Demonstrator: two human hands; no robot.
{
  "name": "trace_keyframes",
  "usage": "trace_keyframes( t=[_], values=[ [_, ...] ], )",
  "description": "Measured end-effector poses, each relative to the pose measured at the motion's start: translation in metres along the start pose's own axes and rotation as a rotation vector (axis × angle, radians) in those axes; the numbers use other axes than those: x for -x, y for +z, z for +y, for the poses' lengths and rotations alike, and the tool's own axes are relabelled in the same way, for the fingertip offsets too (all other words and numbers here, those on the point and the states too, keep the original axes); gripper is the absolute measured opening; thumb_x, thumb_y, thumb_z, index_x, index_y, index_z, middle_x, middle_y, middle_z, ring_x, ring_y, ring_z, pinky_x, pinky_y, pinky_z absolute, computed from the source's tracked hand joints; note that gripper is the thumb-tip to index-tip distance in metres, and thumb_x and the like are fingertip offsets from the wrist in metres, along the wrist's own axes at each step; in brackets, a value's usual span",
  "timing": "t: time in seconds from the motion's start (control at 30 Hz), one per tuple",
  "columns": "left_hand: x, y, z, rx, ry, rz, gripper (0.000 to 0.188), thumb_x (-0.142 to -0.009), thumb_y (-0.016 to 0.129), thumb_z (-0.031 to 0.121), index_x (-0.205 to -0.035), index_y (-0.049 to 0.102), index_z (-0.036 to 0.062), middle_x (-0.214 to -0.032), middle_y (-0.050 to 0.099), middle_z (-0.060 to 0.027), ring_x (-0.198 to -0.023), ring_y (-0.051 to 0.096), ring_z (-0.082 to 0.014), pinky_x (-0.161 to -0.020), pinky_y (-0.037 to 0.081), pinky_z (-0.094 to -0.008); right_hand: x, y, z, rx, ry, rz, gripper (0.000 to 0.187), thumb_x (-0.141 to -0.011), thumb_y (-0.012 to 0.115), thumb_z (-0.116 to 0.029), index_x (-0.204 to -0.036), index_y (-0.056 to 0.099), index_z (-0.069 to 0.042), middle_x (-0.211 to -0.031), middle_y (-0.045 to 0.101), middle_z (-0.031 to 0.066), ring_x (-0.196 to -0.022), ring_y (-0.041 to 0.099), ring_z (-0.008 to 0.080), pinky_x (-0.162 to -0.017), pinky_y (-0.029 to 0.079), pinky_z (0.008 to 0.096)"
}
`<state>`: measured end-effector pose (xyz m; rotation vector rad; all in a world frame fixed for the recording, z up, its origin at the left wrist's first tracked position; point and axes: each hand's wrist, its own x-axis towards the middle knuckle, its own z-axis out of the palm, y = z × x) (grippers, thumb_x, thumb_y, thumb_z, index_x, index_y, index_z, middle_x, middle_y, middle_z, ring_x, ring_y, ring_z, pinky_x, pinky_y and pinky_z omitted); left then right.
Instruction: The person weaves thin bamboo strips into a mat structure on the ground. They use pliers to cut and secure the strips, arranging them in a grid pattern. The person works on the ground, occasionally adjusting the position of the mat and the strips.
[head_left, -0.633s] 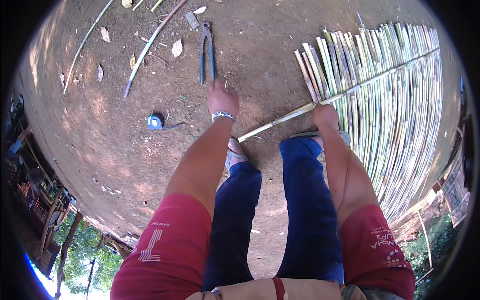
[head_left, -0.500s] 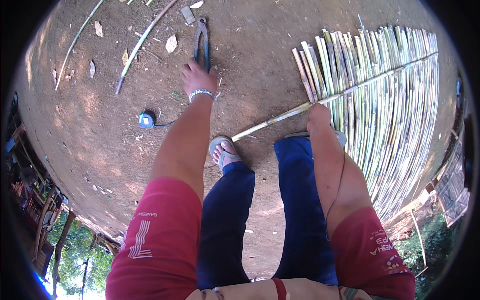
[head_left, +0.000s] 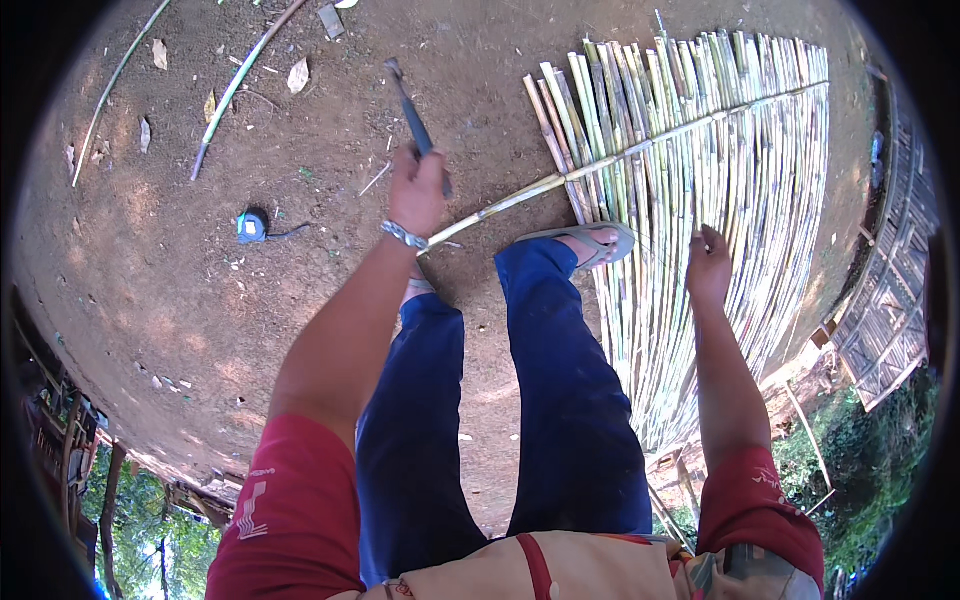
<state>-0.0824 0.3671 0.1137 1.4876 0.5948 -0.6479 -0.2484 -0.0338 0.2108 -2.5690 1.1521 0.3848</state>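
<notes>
My left hand [head_left: 416, 195] is closed around the handles of a pair of pincers [head_left: 414, 118], whose metal head points away from me above the bare soil. Row on row of thin canes form a panel [head_left: 655, 215] on the ground at the right. A long cane crosspiece [head_left: 515, 197] lies across them and sticks out to the left, its near end beside my left wrist. Over the middle of the panel is my right hand [head_left: 709, 272], fingers curled together; what they pinch, if anything, is too small to make out.
A blue tape measure [head_left: 251, 227] lies on the soil at the left. Farther off are loose canes [head_left: 240, 85], dry leaves [head_left: 299, 76] and a small flat grey piece [head_left: 331, 20]. My sandalled foot [head_left: 597, 240] rests at the panel's left edge. A woven wall [head_left: 885, 310] stands at far right.
My left hand has lifted the pincers off the ground and drawn them nearer. My right hand has left the crosspiece's edge and moved right over the panel. My right foot has turned onto the canes.
</notes>
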Motion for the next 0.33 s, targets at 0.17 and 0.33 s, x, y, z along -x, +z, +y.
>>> trace_keyframes(
  t=[0.17, 0.33],
  values=[
    [0.131, 0.073, 0.022, 0.095, 0.068, -0.338, 0.026, -0.101, 0.051, 0.018, -0.118, 0.045, -0.0005, -0.087, 0.062, -0.0077, -0.071, 0.062, -0.0139, -0.061, 0.05, -0.0294, 0.043, -0.059, -0.137, -0.467, -0.156, -0.516, 0.033, -0.1, 0.062, -0.026, -0.115, 0.06, 0.002, -0.112, 0.067, 0.014, -0.101, 0.065, 0.0205, -0.089, 0.05, 0.0346],
    [0.195, 0.127, 0.026, -0.176, 0.382, -0.383, 0.067, -0.095, 0.064, 0.02, -0.149, 0.03, 0.0013, -0.136, 0.051, -0.028, -0.127, 0.056, -0.0273, -0.106, 0.043, -0.0347, 0.093, -0.058, -0.167, -0.668, 0.031, -0.798, 0.065, -0.088, 0.079, -0.042, -0.129, 0.046, -0.004, -0.122, 0.061, 0.0179, -0.12, 0.058, 0.0209, -0.103, 0.044, 0.033]
  ],
)
